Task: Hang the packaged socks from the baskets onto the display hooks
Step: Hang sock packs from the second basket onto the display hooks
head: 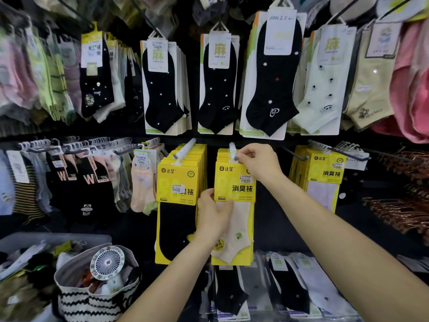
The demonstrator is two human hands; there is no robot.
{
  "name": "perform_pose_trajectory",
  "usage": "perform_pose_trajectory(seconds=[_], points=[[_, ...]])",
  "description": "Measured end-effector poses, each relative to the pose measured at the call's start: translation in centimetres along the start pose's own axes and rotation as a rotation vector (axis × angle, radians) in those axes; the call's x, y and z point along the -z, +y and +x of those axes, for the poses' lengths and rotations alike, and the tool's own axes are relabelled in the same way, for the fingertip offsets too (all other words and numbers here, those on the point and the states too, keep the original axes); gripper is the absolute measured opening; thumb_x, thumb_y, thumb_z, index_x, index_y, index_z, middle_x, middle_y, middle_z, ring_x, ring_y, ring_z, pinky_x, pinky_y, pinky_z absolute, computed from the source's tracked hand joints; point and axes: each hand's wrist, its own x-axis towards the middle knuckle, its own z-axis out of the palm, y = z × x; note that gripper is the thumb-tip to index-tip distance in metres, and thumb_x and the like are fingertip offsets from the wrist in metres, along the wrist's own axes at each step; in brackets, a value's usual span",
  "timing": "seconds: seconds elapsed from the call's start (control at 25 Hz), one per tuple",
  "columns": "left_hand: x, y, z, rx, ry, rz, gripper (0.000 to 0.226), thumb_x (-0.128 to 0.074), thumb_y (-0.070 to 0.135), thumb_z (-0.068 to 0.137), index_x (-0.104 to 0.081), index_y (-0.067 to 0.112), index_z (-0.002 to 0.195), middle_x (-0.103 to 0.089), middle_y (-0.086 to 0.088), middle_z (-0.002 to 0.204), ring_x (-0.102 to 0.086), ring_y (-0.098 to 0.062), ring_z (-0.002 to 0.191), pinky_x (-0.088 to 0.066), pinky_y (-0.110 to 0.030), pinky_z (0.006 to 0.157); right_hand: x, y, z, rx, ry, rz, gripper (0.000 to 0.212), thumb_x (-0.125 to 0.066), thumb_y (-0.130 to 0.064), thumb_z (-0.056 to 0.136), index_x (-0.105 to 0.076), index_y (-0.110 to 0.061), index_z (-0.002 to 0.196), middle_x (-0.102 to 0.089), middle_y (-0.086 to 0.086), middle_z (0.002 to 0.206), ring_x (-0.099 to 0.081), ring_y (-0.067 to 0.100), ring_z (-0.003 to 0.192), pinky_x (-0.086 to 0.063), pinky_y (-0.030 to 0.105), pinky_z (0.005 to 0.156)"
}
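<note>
A yellow-carded pack of cream socks hangs at the front of a stack on a white display hook in the middle row. My right hand pinches the top of that pack at the hook's tip. My left hand grips the pack's left edge lower down, fingers across the cream sock. To the left, a matching yellow pack with black socks hangs on its own white hook.
A zigzag-patterned basket at lower left holds a small round fan and loose items. A grey bin stands behind it. Sock packs fill the hooks above, left and right; more packs lie below the hands.
</note>
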Motion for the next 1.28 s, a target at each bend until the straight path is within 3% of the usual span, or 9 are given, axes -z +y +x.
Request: perform_pose_trajectory(seconds=[0.16, 0.24, 0.56, 0.68, 0.8, 0.88, 1.04, 1.12, 1.28], points=[[-0.1, -0.4, 0.4, -0.002, 0.045, 0.053, 0.062, -0.063, 0.025, 0.085, -0.034, 0.01, 0.137, -0.042, -0.008, 0.134, -0.042, -0.023, 0.125, -0.04, -0.044, 0.105, 0.1, 1.8, -1.4, -0.002, 0.103, 0.128, 0.008, -0.066, -0.022, 0.085, -0.064, -0.026, 0.09, -0.062, -0.011, 0.087, -0.058, 0.005, 0.082, -0.047, 0.019, 0.073], [-0.3, -0.4, 0.8, -0.002, 0.041, 0.052, 0.062, -0.061, 0.022, 0.087, -0.032, 0.011, 0.141, -0.042, -0.007, 0.139, -0.04, -0.023, 0.13, -0.037, -0.044, 0.107, -0.5, 3.6, -3.1, -0.04, 0.141, 0.166, 0.023, -0.064, -0.025, 0.086, -0.06, -0.022, 0.109, -0.06, -0.004, 0.102, -0.056, 0.006, 0.088, -0.047, 0.022, 0.078], [-1.2, -0.9, 0.1, -0.147, -0.03, -0.043, 0.041, -0.046, -0.001, 0.086, -0.05, 0.02, 0.121, -0.06, 0.004, 0.114, -0.055, -0.009, 0.106, -0.044, -0.021, 0.086, -3.4, 7.2, -7.5, 0.022, -0.14, 0.136, 0.033, -0.05, -0.012, 0.089, -0.053, -0.021, 0.121, -0.06, -0.004, 0.113, -0.056, 0.012, 0.105, -0.043, 0.01, 0.074], [-0.8, -2.8, -1.8, -0.051, -0.056, -0.043, 0.05, -0.048, 0.002, 0.088, -0.04, 0.014, 0.136, -0.054, -0.003, 0.13, -0.051, -0.014, 0.118, -0.042, -0.029, 0.099, -3.2, 9.2, -9.5, -0.099, -0.198, 0.12, 0.045, -0.053, -0.02, 0.091, -0.044, -0.02, 0.135, -0.051, 0.003, 0.134, -0.048, 0.02, 0.124, -0.043, 0.038, 0.101], [-0.3, -6.7, -5.6, 0.092, -0.05, 0.033, 0.067, -0.054, 0.017, 0.093, -0.017, 0.013, 0.148, -0.026, -0.002, 0.152, -0.026, -0.016, 0.139, -0.023, -0.024, 0.107, -2.8, 13.1, -14.3, -0.288, -0.284, 0.06, 0.067, -0.056, -0.03, 0.092, -0.023, -0.013, 0.148, -0.034, 0.008, 0.149, -0.041, 0.021, 0.132, -0.037, 0.033, 0.105], [-0.1, -9.6, -9.0, 0.186, -0.058, 0.044, 0.069, -0.054, 0.022, 0.093, -0.013, 0.016, 0.149, -0.017, -0.001, 0.156, -0.02, -0.016, 0.142, -0.022, -0.021, 0.102, -2.2, 16.2, -18.3, -0.375, -0.347, 0.033, 0.064, -0.056, -0.029, 0.093, -0.026, -0.012, 0.147, -0.037, 0.008, 0.147, -0.044, 0.021, 0.129, -0.038, 0.032, 0.101], [-1.0, -14.7, -16.0, 0.327, -0.174, 0.063, 0.055, -0.051, 0.015, 0.095, -0.027, 0.009, 0.144, -0.042, 0.01, 0.13, -0.045, -0.004, 0.114, -0.032, -0.003, 0.081, -0.8, 21.9, -25.7, -0.54, -0.454, -0.062, 0.052, -0.057, -0.022, 0.092, -0.04, -0.008, 0.139, -0.053, 0.012, 0.131, -0.053, 0.024, 0.117, -0.044, 0.03, 0.092], [-2.2, -17.0, -18.8, 0.389, -0.215, 0.099, 0.049, -0.052, 0.012, 0.094, -0.034, 0.003, 0.139, -0.048, 0.001, 0.127, -0.044, -0.004, 0.101, -0.035, -0.007, 0.075, 0.0, 24.4, -28.5, -0.603, -0.496, -0.116, 0.046, -0.059, -0.019, 0.091, -0.046, -0.006, 0.133, -0.056, 0.015, 0.127, -0.054, 0.028, 0.116, -0.044, 0.033, 0.096], [-4.5, -21.0, -23.4, 0.51, -0.311, 0.147, 0.046, -0.054, 0.01, 0.093, -0.038, -0.002, 0.135, -0.044, -0.018, 0.138, -0.047, -0.026, 0.122, -0.038, -0.032, 0.1, 2.2, 28.9, -33.0, -0.665, -0.569, -0.258, 0.049, -0.065, -0.017, 0.086, -0.05, -0.004, 0.131, -0.057, 0.016, 0.128, -0.055, 0.025, 0.117, -0.043, 0.023, 0.092]])
